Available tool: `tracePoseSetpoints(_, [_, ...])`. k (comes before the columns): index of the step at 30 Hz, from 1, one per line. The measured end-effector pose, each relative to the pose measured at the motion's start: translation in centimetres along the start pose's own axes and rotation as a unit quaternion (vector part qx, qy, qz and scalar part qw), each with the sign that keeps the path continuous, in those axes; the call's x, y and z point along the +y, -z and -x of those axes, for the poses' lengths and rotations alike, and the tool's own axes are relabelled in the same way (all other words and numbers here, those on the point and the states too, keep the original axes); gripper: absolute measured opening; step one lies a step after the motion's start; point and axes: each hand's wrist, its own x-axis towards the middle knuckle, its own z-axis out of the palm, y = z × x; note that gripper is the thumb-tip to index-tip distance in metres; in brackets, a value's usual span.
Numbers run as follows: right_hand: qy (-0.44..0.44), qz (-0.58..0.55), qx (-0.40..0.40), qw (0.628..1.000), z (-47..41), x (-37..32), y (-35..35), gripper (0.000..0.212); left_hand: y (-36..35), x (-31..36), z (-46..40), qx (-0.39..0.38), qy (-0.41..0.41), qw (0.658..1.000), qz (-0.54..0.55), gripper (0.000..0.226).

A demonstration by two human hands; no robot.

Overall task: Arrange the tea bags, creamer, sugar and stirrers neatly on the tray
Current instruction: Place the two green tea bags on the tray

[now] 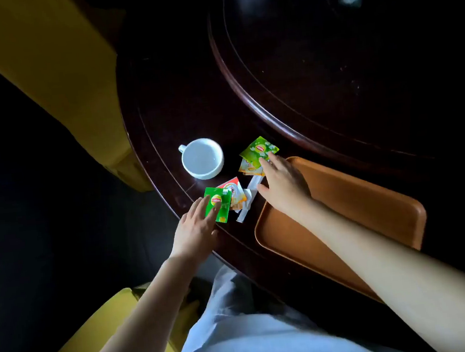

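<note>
On the dark round table (162, 103), the brown tray (370, 208) lies bare beside a white cup (202, 158), every sachet off it. The right hand (283, 183) rests flat, fingers loose, on the pale green tea bags (257, 150); the left hand (195, 227), also unclenched, presses the bright green tea bag (218, 205) covering the red-and-white sachets (234, 191) and thin white stirrer packet (246, 202). Sliding that pile near the table's edge, I think, could spill packets overboard.
</note>
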Motion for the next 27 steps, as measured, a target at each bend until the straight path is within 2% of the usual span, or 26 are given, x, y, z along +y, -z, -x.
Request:
tracePoseSetpoints(4, [-0.017,0.006,-0.003,1.0,-3.8,-0.6,-1.1,0.064,-0.5,-1.1,-1.1,-0.016,-0.043,0.998,-0.041,0.082])
tracePoseSetpoints(7, [-0.029,0.034,-0.001,0.999,-6.0,-0.7,-1.8,0.056,-0.9,-2.0,-1.8,0.008,-0.073,0.997,-0.021,0.077])
tracePoseSetpoints(11, [-0.017,0.078,0.043,0.996,-7.1,-1.0,-1.6,0.022,-0.8,-2.3,-2.1,0.046,-0.09,0.995,-0.002,0.056])
tracePoseSetpoints(15, [-0.012,0.094,0.05,0.994,-7.3,-0.8,-1.6,0.021,-1.1,-2.8,-2.3,0.091,-0.105,0.99,0.027,0.03])
tracePoseSetpoints(17, [-0.014,0.075,0.055,0.996,-7.2,-0.7,-1.4,0.02,-1.1,-2.7,-1.9,0.095,-0.112,0.988,0.044,0.027])
tracePoseSetpoints(20, [0.014,0.038,0.107,0.993,-6.9,-0.2,-1.0,0.002,-0.7,-2.6,-1.6,0.111,-0.102,0.986,0.073,0.029])
tracePoseSetpoints(22, [0.037,0.017,0.158,0.987,-6.6,0.8,-0.6,0.014,-0.1,-2.2,-1.4,0.129,-0.061,0.983,0.114,0.031])
tracePoseSetpoints(24, [0.062,-0.055,0.22,0.972,-5.7,2.1,0.0,0.005,0.6,-1.5,-1.3,0.165,-0.015,0.972,0.164,0.03])
tracePoseSetpoints(27, [0.086,-0.108,0.322,0.936,-2.6,4.0,0.9,0.019,1.4,0.8,-1.6,0.21,-0.007,0.958,0.198,0.026])
